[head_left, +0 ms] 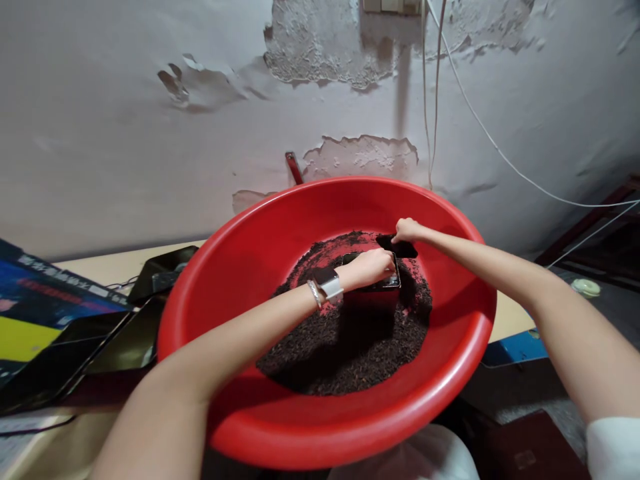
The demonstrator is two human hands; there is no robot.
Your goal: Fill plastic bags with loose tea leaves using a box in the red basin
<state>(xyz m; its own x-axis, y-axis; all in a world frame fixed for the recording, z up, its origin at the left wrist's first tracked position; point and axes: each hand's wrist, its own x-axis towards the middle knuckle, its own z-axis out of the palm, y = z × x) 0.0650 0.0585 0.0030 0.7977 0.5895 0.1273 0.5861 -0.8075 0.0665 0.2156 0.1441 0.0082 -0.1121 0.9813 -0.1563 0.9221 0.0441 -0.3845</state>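
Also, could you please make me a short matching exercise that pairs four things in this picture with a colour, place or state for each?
Things:
1. basin
2. soil
3. left hand
4. wall

Descriptions:
A. at the top of the dark container
B. peeling in patches
C. bright red
D. dark and loose, spread over the bottom of something round

Pairs: 1-C; 2-D; 3-A; 4-B

My left arm [240, 337] and right arm [520, 277] extend forward; left grip [383, 264] curled, back upward; right grip [407, 230] bunched, angled slightly downward.
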